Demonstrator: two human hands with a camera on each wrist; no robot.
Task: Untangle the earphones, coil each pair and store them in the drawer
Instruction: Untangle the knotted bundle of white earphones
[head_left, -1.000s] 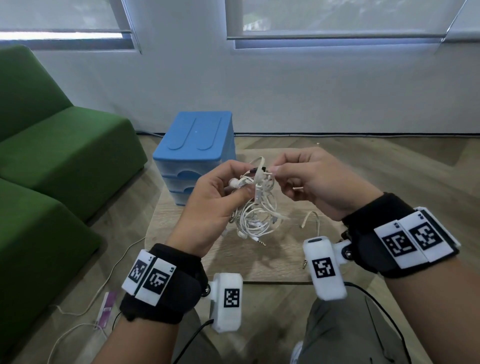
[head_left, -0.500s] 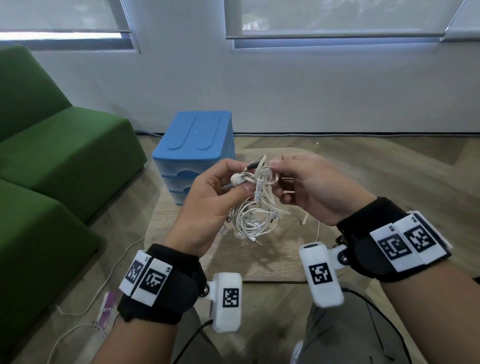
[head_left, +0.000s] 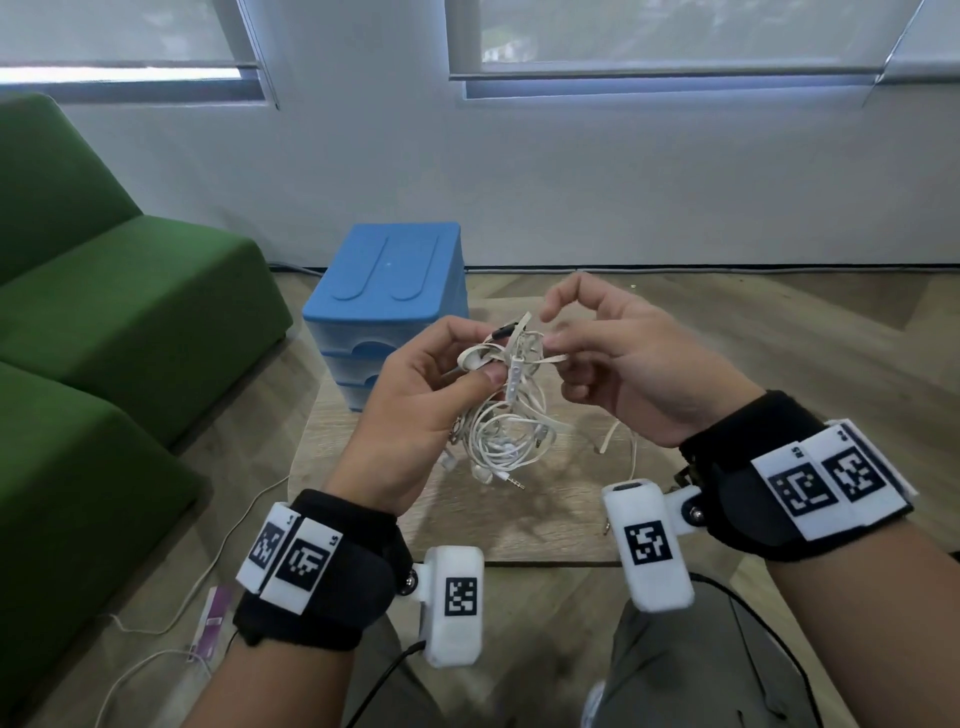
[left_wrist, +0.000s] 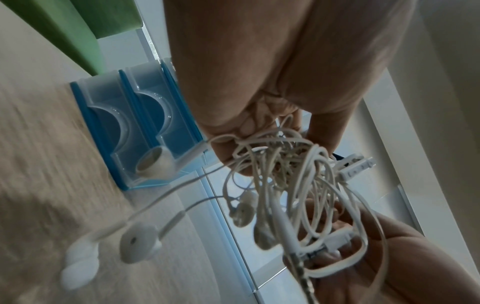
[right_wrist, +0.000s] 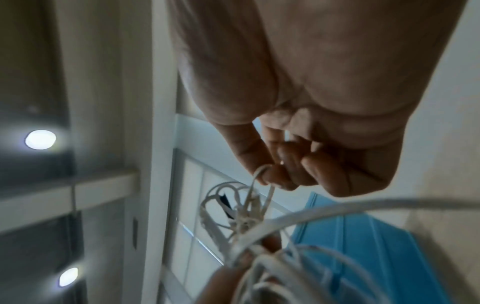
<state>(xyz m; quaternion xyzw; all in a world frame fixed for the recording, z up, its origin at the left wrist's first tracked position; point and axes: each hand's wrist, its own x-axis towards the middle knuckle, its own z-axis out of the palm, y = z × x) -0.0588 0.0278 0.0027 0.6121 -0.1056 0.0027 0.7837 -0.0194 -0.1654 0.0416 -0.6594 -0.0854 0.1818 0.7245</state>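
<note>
A tangle of white earphones (head_left: 504, 426) hangs above the low wooden table (head_left: 519, 535). My left hand (head_left: 478, 358) grips its upper part, thumb pressed on an earbud and cables. My right hand (head_left: 553, 343) pinches a flat cable strand at the top of the tangle, index finger lifted and curled. In the left wrist view the earphones tangle (left_wrist: 293, 185) spills from my left hand's fingers (left_wrist: 233, 144), and two earbuds (left_wrist: 137, 244) dangle low. The right wrist view shows my right hand's fingertips (right_wrist: 272, 176) holding a cable loop. Behind stands the blue drawer unit (head_left: 389, 296), drawers closed.
A green sofa (head_left: 104, 322) fills the left side. On the floor beside it lie a thin white cord and a purple packet (head_left: 210, 618). A loose flat cable (head_left: 610, 441) lies on the table under my right hand. The wall and windows are behind.
My right hand has drawn slightly right and up, its index finger lifting off the tangle. The left hand keeps its grip on the bundle, nearly still.
</note>
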